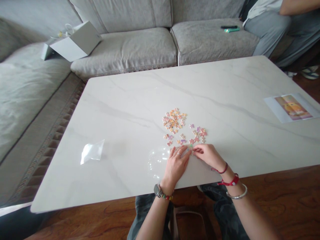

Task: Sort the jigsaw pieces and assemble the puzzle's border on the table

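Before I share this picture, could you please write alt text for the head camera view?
A person's left hand and right hand reach close together beside loose puzzle pieces on a white marbled table. A clear plastic bag lies to the left, a printed picture to the right, and a grey sofa stands beyond.

No readable text, labels, brands, numbers or signs, printed picture sheet (pixel 292 107) included; watch face (pixel 156 190) illegible

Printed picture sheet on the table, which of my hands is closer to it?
Your right. The right hand is left of the printed sheet and nearer you; the left hand is farther left still, with the right hand between.
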`<state>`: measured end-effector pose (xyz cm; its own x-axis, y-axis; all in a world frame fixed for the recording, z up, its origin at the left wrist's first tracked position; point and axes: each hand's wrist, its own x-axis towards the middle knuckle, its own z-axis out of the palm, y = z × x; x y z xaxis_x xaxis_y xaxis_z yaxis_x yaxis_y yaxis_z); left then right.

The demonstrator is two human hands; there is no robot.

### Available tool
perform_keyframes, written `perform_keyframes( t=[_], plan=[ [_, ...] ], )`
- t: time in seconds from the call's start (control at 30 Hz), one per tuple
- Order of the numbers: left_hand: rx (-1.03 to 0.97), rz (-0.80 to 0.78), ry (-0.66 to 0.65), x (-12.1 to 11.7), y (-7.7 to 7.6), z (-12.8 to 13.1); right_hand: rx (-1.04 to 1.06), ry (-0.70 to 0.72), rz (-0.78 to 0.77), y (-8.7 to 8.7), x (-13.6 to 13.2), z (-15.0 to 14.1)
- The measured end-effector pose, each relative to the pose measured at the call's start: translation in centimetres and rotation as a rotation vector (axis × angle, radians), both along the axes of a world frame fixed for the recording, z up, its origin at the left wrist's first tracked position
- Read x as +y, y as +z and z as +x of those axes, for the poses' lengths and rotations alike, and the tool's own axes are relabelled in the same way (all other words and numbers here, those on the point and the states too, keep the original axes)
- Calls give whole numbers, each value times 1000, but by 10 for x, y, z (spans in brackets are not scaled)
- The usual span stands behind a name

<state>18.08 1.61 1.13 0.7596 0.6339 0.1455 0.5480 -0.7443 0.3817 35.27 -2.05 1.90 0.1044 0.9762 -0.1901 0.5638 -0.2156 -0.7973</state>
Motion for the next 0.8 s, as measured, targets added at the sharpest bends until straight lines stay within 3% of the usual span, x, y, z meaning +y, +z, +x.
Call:
perform_keyframes(
  t=[0.27, 0.5, 0.6, 0.73, 0.8],
  plan=[
    [66, 31, 42, -7, 1, 5, -349, 123, 173, 5, 1, -5],
    [73, 71, 106, -15, -1, 13, -405, 193, 200, 1, 0, -7],
    [28, 67, 144, -14, -3, 15, -332, 109, 267, 2, 0, 7],
    [-55, 27, 164, -9, -7, 17, -364, -178, 327, 4, -2, 41],
    [-101, 16, 187, -7, -7, 17, -402, -209, 304, 3, -4, 53]
  ],
)
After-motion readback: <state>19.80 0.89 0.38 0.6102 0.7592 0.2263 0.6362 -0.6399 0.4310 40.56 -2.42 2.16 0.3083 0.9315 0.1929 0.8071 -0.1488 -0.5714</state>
